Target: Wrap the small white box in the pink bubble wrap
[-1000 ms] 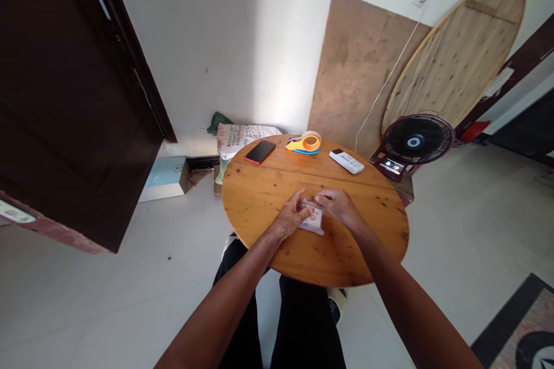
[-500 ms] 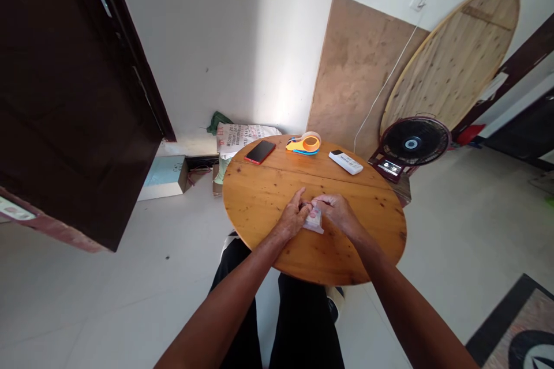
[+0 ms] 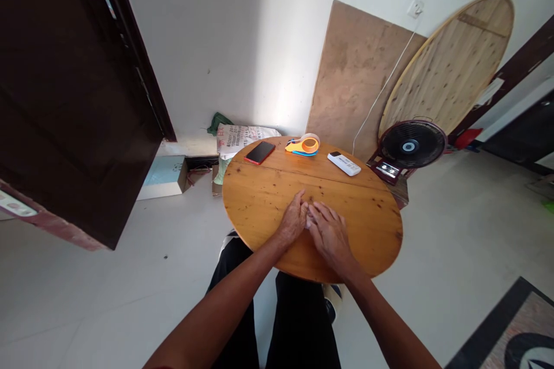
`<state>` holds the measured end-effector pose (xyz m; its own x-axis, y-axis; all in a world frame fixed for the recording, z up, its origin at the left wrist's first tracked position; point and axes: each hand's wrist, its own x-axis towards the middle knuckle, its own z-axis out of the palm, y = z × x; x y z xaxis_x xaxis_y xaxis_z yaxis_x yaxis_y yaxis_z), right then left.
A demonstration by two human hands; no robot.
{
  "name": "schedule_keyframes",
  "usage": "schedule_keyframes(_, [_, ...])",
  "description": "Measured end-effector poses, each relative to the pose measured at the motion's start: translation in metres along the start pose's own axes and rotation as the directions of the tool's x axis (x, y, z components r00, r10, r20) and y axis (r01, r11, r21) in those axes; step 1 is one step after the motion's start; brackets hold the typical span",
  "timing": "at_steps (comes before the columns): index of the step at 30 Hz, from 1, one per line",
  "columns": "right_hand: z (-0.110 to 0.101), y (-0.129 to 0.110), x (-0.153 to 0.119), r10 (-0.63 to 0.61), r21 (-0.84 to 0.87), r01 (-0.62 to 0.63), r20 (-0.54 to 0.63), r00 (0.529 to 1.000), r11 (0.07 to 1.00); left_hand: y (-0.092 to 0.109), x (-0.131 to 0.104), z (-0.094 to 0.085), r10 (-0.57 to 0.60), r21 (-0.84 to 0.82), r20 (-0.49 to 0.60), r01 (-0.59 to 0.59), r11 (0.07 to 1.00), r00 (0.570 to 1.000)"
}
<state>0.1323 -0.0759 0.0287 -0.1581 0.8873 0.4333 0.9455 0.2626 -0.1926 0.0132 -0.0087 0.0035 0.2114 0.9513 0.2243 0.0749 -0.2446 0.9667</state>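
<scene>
On the near part of the round wooden table (image 3: 259,199), my left hand (image 3: 293,220) is closed against the left side of a small white packet (image 3: 308,222). Only a sliver of the packet shows between my hands. My right hand (image 3: 329,233) lies over it from the right, palm down, with its fingers stretched toward my left fingertips. Both hands meet at the packet, and most of its surface is hidden beneath them.
Along the table's far side lie a red-edged phone (image 3: 260,152), an orange tape dispenser (image 3: 303,145) with a roll of tape, and a white remote control (image 3: 344,163). A black fan (image 3: 409,147) stands beyond the right edge. Printed sacks (image 3: 242,137) rest by the wall.
My right hand has gone from pinching at the packet's top to lying flat across it, covering its printed face. The left hand stays at the packet's left side.
</scene>
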Motion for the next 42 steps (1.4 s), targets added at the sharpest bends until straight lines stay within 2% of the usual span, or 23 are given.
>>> schedule_keyframes(3, [0.009,0.001,-0.012,0.014,-0.045,-0.017,-0.053,0.998,0.999,-0.002,-0.001,-0.001,0.019,-0.018,-0.008,-0.019,1.000,1.000])
schedule_keyframes(9, [0.020,0.009,-0.016,0.026,0.010,-0.025,-0.120,0.992,1.000,-0.010,0.001,-0.002,0.022,-0.050,0.004,-0.022,0.998,1.000])
schedule_keyframes(13, [0.020,0.011,-0.017,-0.002,-0.031,-0.003,-0.142,0.990,1.000,-0.011,0.002,-0.001,0.031,-0.119,0.026,-0.028,0.993,0.999])
schedule_keyframes(18, [0.019,0.010,-0.018,-0.017,-0.044,0.011,-0.146,0.989,0.999,-0.011,0.004,-0.001,-0.041,-0.230,0.040,0.049,0.972,0.998])
schedule_keyframes(24, [0.016,0.006,-0.018,-0.022,-0.062,0.015,-0.113,0.993,0.998,-0.012,0.004,-0.004,-0.046,-0.258,0.043,0.056,0.964,0.998])
schedule_keyframes(28, [0.015,0.006,-0.019,-0.056,-0.060,0.048,-0.137,0.989,0.997,-0.015,0.005,-0.004,-0.050,-0.260,0.048,0.061,0.964,0.998])
schedule_keyframes(32, [0.016,0.006,-0.019,-0.033,-0.046,0.025,-0.176,0.984,0.999,-0.016,0.006,-0.002,-0.091,-0.289,0.085,0.112,0.951,0.992])
schedule_keyframes(37, [0.017,0.005,-0.017,-0.057,-0.115,0.038,-0.161,0.985,0.993,-0.017,0.007,-0.001,-0.041,-0.177,0.003,0.041,0.983,0.999])
schedule_keyframes(42, [0.017,0.004,-0.014,0.019,-0.059,-0.026,-0.116,0.993,0.998,-0.019,0.009,0.001,-0.041,-0.148,-0.023,0.037,0.988,0.999])
